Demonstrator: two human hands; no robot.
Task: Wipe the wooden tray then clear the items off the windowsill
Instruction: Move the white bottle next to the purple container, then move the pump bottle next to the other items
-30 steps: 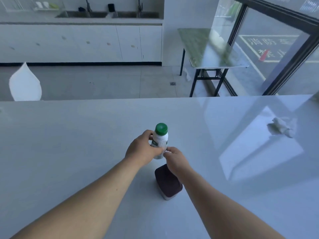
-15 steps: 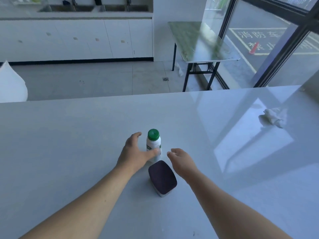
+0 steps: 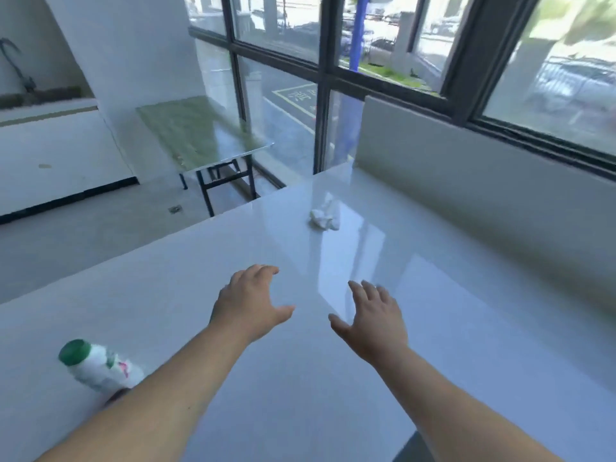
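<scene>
Both our left hand (image 3: 248, 306) and right hand (image 3: 373, 320) have left the green-capped white plastic bottle (image 3: 96, 363), spread wide, empty; our left forearm could topple it.

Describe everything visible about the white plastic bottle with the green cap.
The white plastic bottle with the green cap sits at the lower left on the glossy white countertop. Its cap is round and closed; a pink and green printed label shows on its side. It looks tilted in this wide-angle view. The left forearm hides its base, so its footing cannot be seen. Neither hand touches it.
</scene>
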